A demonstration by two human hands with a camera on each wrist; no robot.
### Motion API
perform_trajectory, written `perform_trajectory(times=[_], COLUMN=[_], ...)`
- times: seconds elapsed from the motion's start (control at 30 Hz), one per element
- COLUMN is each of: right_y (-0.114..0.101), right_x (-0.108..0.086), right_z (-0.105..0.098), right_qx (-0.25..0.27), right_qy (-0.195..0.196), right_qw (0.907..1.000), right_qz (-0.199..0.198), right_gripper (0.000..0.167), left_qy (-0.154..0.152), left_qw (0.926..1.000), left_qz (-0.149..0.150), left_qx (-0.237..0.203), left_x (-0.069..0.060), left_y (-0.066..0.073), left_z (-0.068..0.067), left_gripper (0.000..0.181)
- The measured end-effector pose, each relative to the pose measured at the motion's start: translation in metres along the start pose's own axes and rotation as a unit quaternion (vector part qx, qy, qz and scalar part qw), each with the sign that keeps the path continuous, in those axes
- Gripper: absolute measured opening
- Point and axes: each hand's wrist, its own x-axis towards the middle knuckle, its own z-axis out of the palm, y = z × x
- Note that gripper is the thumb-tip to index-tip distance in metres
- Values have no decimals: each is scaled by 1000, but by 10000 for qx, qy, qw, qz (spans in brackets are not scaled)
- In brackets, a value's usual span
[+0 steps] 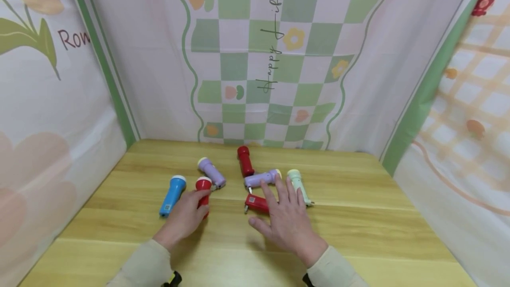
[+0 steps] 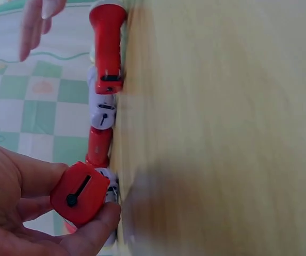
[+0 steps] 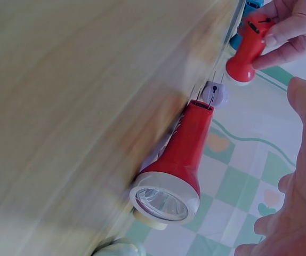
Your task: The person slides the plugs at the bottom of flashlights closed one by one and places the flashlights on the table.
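Note:
My left hand (image 1: 184, 217) holds a red flashlight (image 1: 204, 184) between thumb and fingers, its white-rimmed head pointing away from me. In the left wrist view the flat end of that held flashlight (image 2: 83, 186) shows a dark slot. Fingers spread, my right hand (image 1: 290, 223) hovers above a second red flashlight (image 1: 256, 203) and hides its head. The right wrist view shows this second flashlight with its clear lens (image 3: 163, 205) and metal prongs out at the other end; the hand (image 3: 305, 186) stands apart from it. A purple flashlight (image 1: 258, 179) lies just beyond the right fingertips.
Left of my left hand is a blue flashlight (image 1: 173, 196). Another purple one (image 1: 212, 172) lies behind the held flashlight. A dark red one (image 1: 245, 161) is farther back, and a mint green one (image 1: 296, 185) lies to the right. Cloth walls (image 1: 159, 79) surround the wooden table (image 1: 358, 216).

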Motion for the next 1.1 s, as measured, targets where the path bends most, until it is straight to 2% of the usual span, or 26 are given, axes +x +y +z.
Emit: perform_trajectory(times=[0.17,0.47,0.77,1.1], right_y=[-1,-2,-2,-1], right_x=[0,0,-1,0], right_z=[-1,-1,-1,0], right_qx=[14,8,43,71], right_qy=[-50,5,-5,-6], right_qw=[10000,10000,9999,9999], right_qz=[-31,-89,-92,-141], right_gripper=[94,91,92,92], left_qy=[-86,-82,0,146], left_qw=[9993,9974,9932,9891], left_qz=[-72,-137,216,296], left_qx=[355,709,1147,1432], left_x=[3,3,3,-2], left_y=[-3,-5,-6,-4], left_z=[2,4,7,6], left_gripper=[45,48,45,42])
